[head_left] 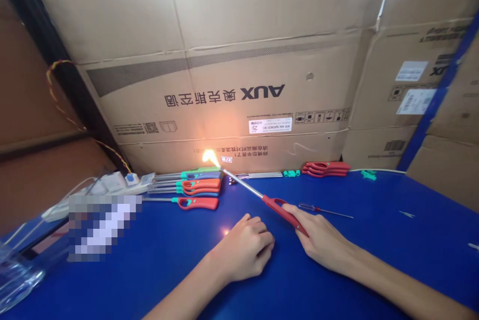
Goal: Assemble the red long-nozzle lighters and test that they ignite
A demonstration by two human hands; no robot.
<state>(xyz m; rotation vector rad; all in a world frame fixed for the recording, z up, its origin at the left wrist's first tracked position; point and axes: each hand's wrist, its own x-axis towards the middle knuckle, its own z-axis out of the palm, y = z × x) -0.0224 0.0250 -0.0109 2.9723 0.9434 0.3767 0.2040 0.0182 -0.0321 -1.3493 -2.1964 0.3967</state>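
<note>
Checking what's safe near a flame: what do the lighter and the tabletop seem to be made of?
The lighter's handle looks like glossy red moulded plastic; its long nozzle looks like bright polished metal, perhaps steel. The blue tabletop has a smooth sheen: laminate or paint, hard to tell.

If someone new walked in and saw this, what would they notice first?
The flame at the metal tip of a red-handled utility lighter catches the eye first, with the lighter held in the right hand above a blue table. Behind it, a row of similar lighters lies along the table's far side, before a large upside-down AUX cardboard box. The left hand rests empty on the table.
</note>
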